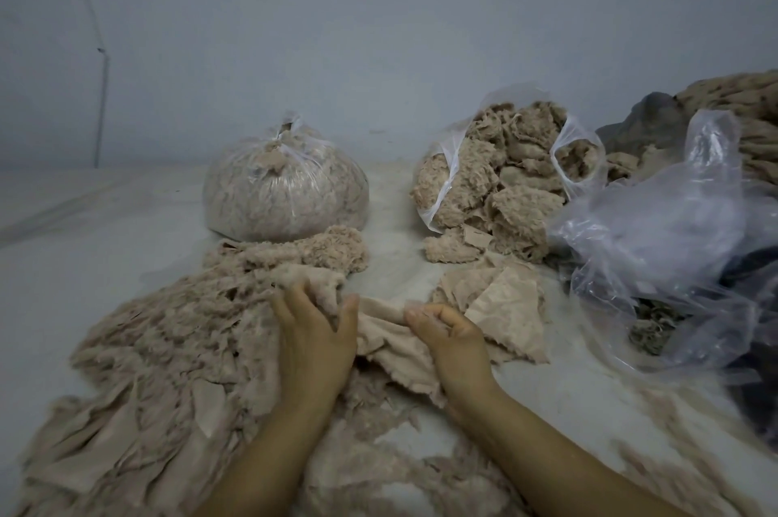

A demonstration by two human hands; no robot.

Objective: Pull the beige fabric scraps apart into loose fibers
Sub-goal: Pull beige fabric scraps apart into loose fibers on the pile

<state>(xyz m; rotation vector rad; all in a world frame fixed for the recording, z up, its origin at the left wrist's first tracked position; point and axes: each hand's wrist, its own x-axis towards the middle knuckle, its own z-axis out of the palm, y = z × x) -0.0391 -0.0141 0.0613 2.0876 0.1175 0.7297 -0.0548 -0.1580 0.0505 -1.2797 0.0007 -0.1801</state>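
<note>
A pale blue-grey wall [379, 32] rises behind a whitish sheet-covered surface [84, 247] that fills the near and middle ground, dusted with fine fluff. The largest thing on it is the sprawling heap of torn beige material [168, 348] at near left, a mix of flat scraps and fluffy pulled fibre that runs from the near edge up toward the centre. At far right a mound of woolly beige fabric [741, 112] lies against the wall, with a crumpled empty clear plastic bag [673, 247] spread in front of it. Left of that, an open plastic bag [446, 179] lies tipped toward the viewer, spilling rough beige fabric scraps [505, 196] onto the surface. Farther left, near the middle, a knotted clear bag [286, 192] sits upright, packed with loose fibre. A small pile of flat scraps [501, 297] lies just right of the hands.

Between the hands lies one beige scrap [383, 327], stretched across the centre of the near surface. The left hand [313, 331] has its fingers dug into the fluffy edge of the heap and its thumb raised against the scrap; whether it truly grips it I cannot tell. The right hand [446, 331] is curled, pinching the scrap's right end between thumb and bent fingers.
</note>
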